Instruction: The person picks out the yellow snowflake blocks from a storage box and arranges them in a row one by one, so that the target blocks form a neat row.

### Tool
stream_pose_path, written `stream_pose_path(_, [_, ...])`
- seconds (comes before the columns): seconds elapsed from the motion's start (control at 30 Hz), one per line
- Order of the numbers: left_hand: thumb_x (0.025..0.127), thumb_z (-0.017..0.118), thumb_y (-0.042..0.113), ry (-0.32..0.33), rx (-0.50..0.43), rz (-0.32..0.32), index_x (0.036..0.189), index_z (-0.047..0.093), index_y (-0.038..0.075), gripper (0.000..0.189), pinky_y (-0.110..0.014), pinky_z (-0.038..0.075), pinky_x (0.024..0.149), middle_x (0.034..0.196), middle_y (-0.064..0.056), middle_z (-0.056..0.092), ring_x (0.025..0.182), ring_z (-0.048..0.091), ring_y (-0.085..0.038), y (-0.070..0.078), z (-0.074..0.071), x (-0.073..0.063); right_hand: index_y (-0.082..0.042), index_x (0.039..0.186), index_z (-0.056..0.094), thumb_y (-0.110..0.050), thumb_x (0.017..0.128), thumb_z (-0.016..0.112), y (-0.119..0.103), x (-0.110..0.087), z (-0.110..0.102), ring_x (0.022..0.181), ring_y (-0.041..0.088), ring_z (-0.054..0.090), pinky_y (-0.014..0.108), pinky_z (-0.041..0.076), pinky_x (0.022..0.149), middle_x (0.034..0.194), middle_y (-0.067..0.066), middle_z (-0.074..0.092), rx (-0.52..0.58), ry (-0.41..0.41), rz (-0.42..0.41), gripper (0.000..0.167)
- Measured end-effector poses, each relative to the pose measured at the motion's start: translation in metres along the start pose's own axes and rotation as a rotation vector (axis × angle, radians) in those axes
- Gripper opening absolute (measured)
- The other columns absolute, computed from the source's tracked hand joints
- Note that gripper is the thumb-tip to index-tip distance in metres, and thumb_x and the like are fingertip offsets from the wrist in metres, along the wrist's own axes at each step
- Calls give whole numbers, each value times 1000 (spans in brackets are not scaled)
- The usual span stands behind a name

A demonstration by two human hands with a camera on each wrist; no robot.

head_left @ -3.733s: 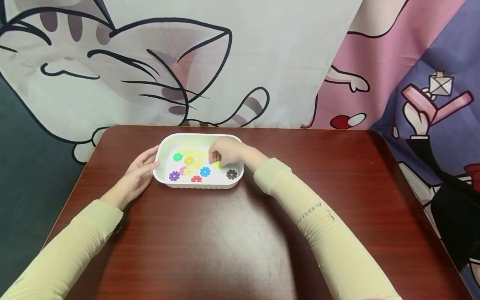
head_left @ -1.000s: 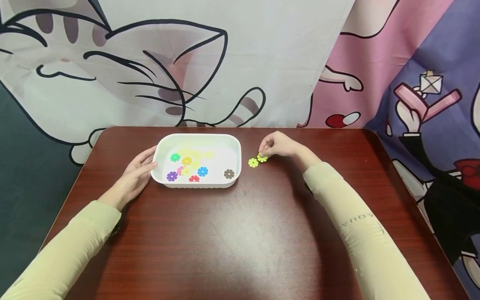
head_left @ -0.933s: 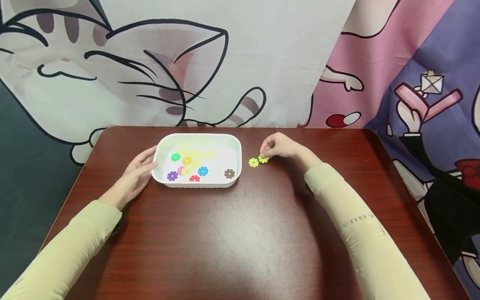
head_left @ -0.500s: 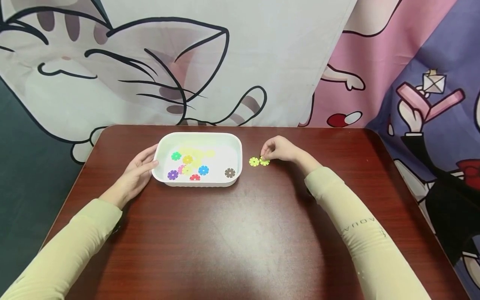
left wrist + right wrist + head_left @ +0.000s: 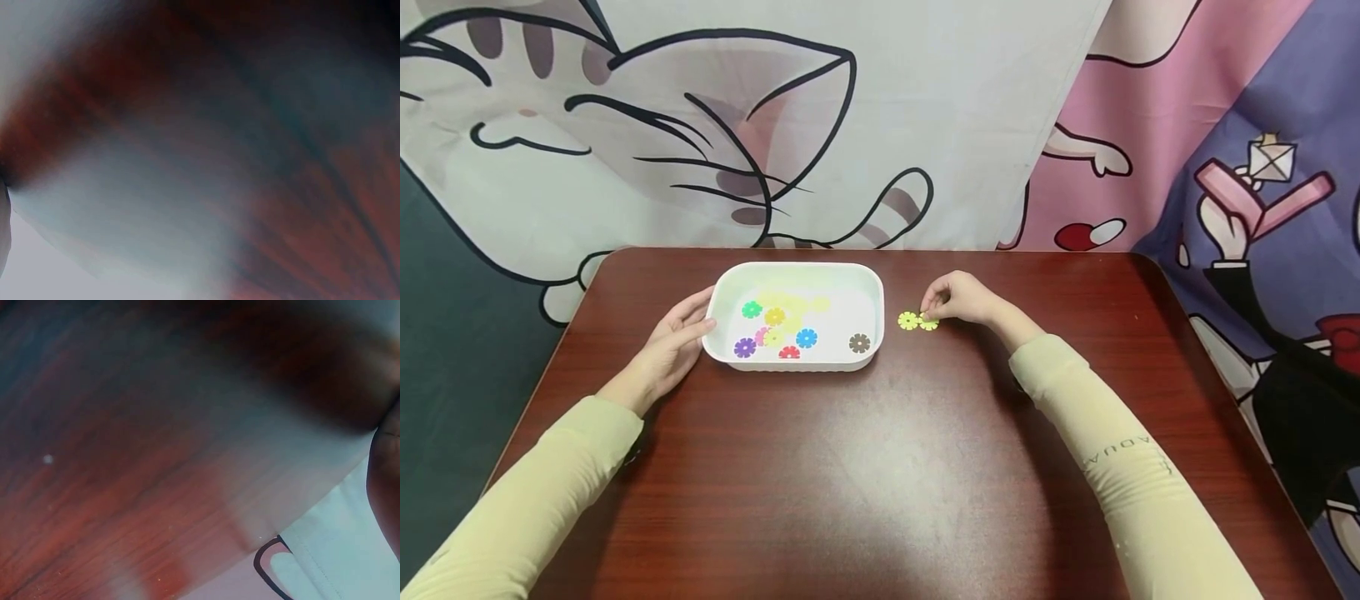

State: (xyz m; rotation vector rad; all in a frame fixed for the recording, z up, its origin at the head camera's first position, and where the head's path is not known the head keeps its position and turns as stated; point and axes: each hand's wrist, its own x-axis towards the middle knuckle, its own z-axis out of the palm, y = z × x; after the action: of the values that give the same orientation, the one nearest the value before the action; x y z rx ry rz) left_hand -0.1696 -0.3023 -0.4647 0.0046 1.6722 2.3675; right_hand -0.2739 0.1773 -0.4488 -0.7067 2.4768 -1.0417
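In the head view, my left hand (image 5: 673, 343) holds the left end of a white plastic tray (image 5: 871, 363), thumb at the rim and fingers along the outside. My right hand (image 5: 964, 298) is to the right of the tray, pinching a yellow-green notched flower disc (image 5: 929, 324) at the tabletop. Its far edge is partly hidden by the fingertips. A second yellow-green flower disc (image 5: 907, 321) lies just left of it, their edges meeting or nearly so. Both wrist views are blurred and show mostly tabletop, with a sliver of dark hand (image 5: 386, 481) in the right one.
Inside the tray lie several flower discs: green (image 5: 752, 309), purple (image 5: 745, 347), blue (image 5: 807, 337), red (image 5: 789, 353), brown (image 5: 860, 342), and overlapping yellow ones. The brown wooden table (image 5: 820, 483) ends at the back against a cartoon-printed cloth (image 5: 970, 125).
My right hand has left the tray for the table at its right, where two yellow-green discs now lie. The pinched disc shifted slightly down beside the other. The left hand stays at the tray.
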Motion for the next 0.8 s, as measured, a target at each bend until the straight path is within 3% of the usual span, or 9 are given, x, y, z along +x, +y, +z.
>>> stream_pose_path(0.8, [107,56,0,9,5,-3,145,54,22,44,-14,53,103,154,3,48,126,61,3,1,1,-2,-1,90,79,-5,85,86,-1,0,-3,70,5,62,18,52,69,75,1,73,-15,20,20,9])
